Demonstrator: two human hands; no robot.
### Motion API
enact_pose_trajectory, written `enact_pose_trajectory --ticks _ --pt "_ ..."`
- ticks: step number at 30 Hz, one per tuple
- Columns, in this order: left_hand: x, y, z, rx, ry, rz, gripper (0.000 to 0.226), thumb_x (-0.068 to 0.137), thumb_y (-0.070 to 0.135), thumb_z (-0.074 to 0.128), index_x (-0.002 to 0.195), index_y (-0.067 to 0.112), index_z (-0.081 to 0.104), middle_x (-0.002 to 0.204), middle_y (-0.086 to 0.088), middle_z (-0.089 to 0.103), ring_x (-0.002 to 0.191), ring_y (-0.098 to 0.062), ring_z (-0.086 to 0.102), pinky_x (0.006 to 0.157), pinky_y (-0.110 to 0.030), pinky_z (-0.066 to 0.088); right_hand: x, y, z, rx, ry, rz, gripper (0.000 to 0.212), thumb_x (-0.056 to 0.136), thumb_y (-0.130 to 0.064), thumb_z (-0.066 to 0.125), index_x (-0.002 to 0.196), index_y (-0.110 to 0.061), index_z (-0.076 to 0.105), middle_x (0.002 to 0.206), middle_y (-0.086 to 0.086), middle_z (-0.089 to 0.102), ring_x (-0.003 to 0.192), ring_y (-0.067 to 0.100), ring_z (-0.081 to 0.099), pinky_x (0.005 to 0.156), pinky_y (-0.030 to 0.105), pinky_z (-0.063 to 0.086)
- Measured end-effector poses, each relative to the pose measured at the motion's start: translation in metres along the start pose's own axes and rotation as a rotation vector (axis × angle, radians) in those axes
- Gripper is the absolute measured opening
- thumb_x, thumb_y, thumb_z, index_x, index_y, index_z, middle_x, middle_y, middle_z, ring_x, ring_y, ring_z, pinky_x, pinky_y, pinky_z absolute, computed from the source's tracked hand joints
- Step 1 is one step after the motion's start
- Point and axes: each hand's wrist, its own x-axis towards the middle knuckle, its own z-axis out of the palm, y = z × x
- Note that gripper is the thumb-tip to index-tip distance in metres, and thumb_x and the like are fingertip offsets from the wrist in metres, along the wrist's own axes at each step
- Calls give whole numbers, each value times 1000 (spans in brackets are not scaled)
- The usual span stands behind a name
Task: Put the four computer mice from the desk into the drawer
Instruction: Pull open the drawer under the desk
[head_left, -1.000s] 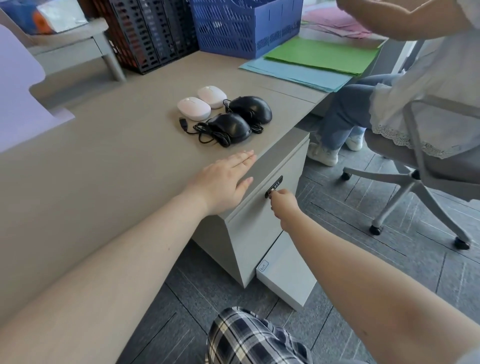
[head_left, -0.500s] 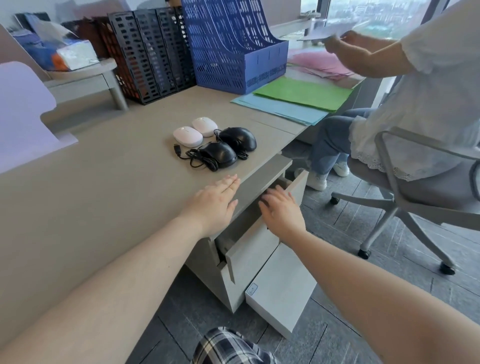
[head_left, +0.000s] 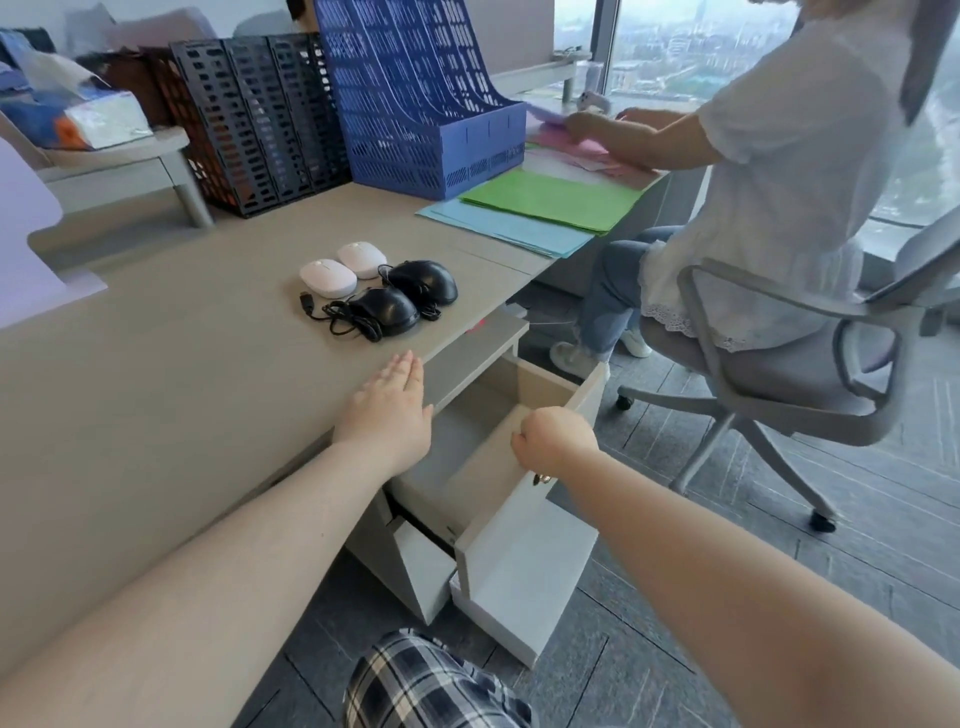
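Note:
Two white mice (head_left: 328, 278) (head_left: 362, 259) and two black corded mice (head_left: 389, 310) (head_left: 426, 280) lie grouped on the grey desk (head_left: 182, 364), near its front edge. Below them the top drawer (head_left: 483, 467) stands pulled out, and its inside looks bare. My right hand (head_left: 556, 437) is curled over the top edge of the drawer front. My left hand (head_left: 389, 410) rests flat on the desk edge, fingers together, just short of the mice and holding nothing.
Black (head_left: 249, 119) and blue (head_left: 415, 104) file racks stand at the back of the desk. Green and blue folders (head_left: 545, 202) lie to the right. A person on a swivel chair (head_left: 810, 364) sits close to the right of the drawer.
The drawer went from shut to pulled far out, drawn by my right hand. My left hand stayed flat on the desk edge. The view tilted up.

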Motion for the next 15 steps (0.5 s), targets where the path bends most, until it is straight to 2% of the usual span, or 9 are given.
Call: enact_pose_trajectory --ticks 4,9,12,15 --pt "-7 5 0 27 8 -25 62 100 30 29 151 6 4 162 -8 0 149 -19 3 121 -33 9 -30 26 -1 -66 14 70 45 92 -27 37 49 -14 37 55 -1 40 65 27 50 58 26 40" --pt "-14 4 -1 33 -2 -30 62 100 31 30 151 6 5 162 -7 1 149 -18 3 121 -33 10 -56 48 -1 -163 -30 139 38 92 -24 39 55 -16 44 60 -3 46 68 25 54 57 27 42" --pt "-17 4 -2 27 -6 -35 62 100 31 30 152 7 6 162 -5 1 149 -17 4 121 -34 11 -64 55 1 -234 -57 166 26 90 -20 43 67 -14 54 62 -3 49 68 25 54 56 26 41" --pt "-18 3 -1 20 12 -30 62 100 31 30 152 7 6 162 -5 2 149 -17 5 120 -34 13 -67 60 5 -258 -97 190 20 88 -16 44 72 -14 57 66 -2 52 67 24 55 51 23 37"
